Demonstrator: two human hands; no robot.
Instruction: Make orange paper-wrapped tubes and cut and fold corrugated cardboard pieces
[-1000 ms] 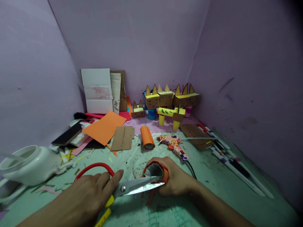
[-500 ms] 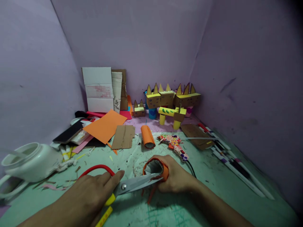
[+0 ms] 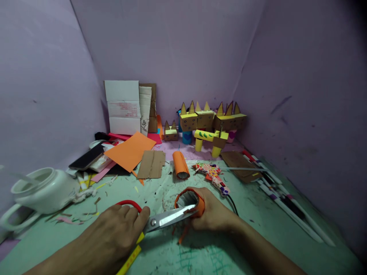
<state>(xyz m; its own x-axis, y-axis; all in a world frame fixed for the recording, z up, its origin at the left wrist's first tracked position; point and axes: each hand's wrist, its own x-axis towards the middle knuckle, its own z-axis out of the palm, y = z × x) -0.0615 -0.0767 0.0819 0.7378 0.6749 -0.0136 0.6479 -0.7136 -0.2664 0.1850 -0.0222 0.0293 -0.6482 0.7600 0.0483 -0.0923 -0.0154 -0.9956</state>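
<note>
My left hand (image 3: 119, 229) is closed round the red and yellow handles of a pair of scissors (image 3: 169, 219), whose blades point right and lie nearly together. The blade tips are at the near rim of an orange paper-covered tube (image 3: 200, 206) with a grey inside. My right hand (image 3: 213, 214) grips that tube from its right side, its open end facing me. A thin orange strip (image 3: 183, 233) hangs below the rim. Beyond the hands, a second orange tube (image 3: 180, 164) lies on the table.
A flowered glue gun (image 3: 212, 175) lies beyond my right hand, its black cord running toward my wrist. White teapot (image 3: 46, 191) at left; orange paper (image 3: 132, 151) and cardboard (image 3: 151, 164) behind. Markers (image 3: 289, 210) lie right. Cardboard-headed figures (image 3: 205, 120) stand at the back.
The scissor blades have closed from a slight gap to nearly together at the tube's rim. The whole view has shifted slightly, with the background now a little further right.
</note>
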